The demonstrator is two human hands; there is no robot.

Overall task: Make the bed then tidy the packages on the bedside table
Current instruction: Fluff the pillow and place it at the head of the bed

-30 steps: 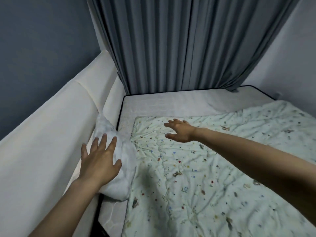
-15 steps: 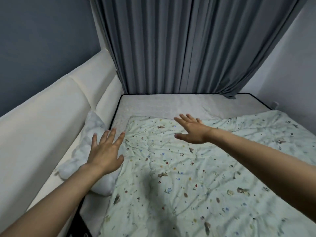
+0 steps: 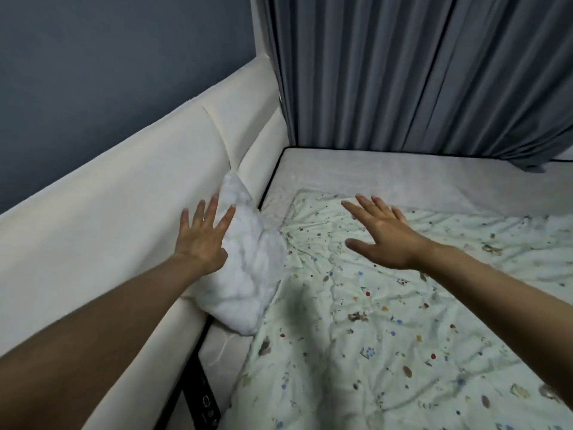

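Note:
A pale green quilt (image 3: 387, 321) with small coloured prints lies wrinkled over the white mattress (image 3: 372, 169). Its upper left corner is turned over, showing a white padded underside (image 3: 248, 274) that leans against the cream padded headboard (image 3: 108, 228). My left hand (image 3: 201, 240) is flat with fingers spread, on or just over the left edge of that white corner. My right hand (image 3: 381, 237) hovers palm down, fingers straight, over the quilt's top edge; contact with the cloth cannot be told. Neither hand holds anything. No bedside table or packages are in view.
Grey curtains (image 3: 418, 72) hang along the far side of the bed. A blue-grey wall (image 3: 108, 51) rises behind the headboard. A dark gap (image 3: 198, 383) runs between headboard and mattress at the lower left.
Both hands have stayed flat and moved slightly toward the head of the bed. The view has swung left, so the headboard fills more of the frame.

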